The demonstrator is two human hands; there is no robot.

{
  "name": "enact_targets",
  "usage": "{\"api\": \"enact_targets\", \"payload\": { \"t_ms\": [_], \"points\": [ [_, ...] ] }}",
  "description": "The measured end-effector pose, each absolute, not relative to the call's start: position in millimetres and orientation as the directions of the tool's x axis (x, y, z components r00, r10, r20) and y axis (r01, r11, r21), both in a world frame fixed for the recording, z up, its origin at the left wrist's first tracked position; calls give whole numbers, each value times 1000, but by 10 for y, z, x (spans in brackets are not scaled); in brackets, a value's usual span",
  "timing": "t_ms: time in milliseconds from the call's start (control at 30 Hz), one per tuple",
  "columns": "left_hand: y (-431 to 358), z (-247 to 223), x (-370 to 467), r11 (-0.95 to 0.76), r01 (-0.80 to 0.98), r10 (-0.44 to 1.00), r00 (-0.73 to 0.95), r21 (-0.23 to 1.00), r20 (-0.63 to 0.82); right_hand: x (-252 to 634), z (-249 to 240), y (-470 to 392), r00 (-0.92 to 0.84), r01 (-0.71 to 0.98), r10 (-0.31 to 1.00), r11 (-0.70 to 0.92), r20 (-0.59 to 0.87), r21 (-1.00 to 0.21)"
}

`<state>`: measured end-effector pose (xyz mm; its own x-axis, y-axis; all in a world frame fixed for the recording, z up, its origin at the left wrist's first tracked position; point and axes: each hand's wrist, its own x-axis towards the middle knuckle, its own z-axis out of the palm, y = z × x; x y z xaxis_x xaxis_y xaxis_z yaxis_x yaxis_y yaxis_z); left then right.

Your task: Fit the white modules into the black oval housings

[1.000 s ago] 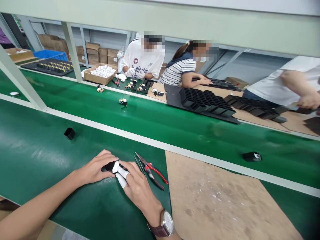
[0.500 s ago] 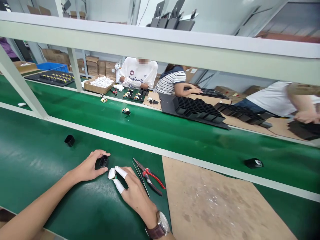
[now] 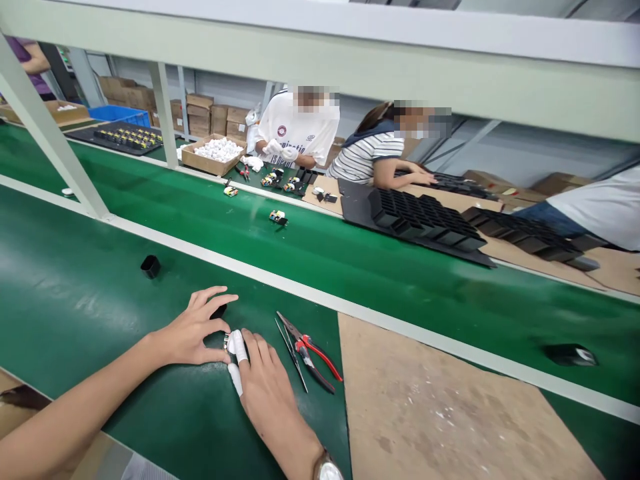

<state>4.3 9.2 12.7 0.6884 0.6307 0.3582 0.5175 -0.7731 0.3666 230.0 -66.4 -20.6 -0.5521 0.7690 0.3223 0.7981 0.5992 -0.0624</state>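
We see the small circuit assembly (image 3: 227,343) just above or on the green table (image 3: 65,287), between the two hands, its white cap of padding or putty facing up. The right hand (image 3: 273,393) seems to grip it between a finger and thumb sleeved in white finger cots. The left hand (image 3: 193,333) has finger and thumb set around its other end, remaining fingers spread; we cannot tell whether they press on it.

We judge the assembly light, with a stiff board and small parts that could bend or snap, while the white cap is probably soft. We would hold it by the board's edges, with little squeeze, and keep off the cap. Behind the left fingers is a black piece (image 3: 219,311), perhaps a housing, though it is too covered to be sure. The loose black housing (image 3: 150,267) beyond looks like rigid, slightly slippery plastic, best taken by its outer walls.

As for containers, the cardboard box (image 3: 200,160) across the belt is heaped with white pieces, and a black tray (image 3: 80,137) holds rows of yellow-marked units. We see a blue crate (image 3: 117,116) behind that tray, its contents hidden from us. Black housings (image 3: 425,217) stand packed in rows on a dark mat (image 3: 353,200).
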Motion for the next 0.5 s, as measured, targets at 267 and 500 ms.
{"api": "enact_targets", "payload": {
  "t_ms": [267,500],
  "points": [
    [117,127,34,-797,490,600,709,352,371,2305,-265,-681,-515,821,781,568,354,-58],
    [113,83,14,-795,475,600,709,376,372,2229,-288,-808,-469,832,802,541,370,-121]
  ]
}}
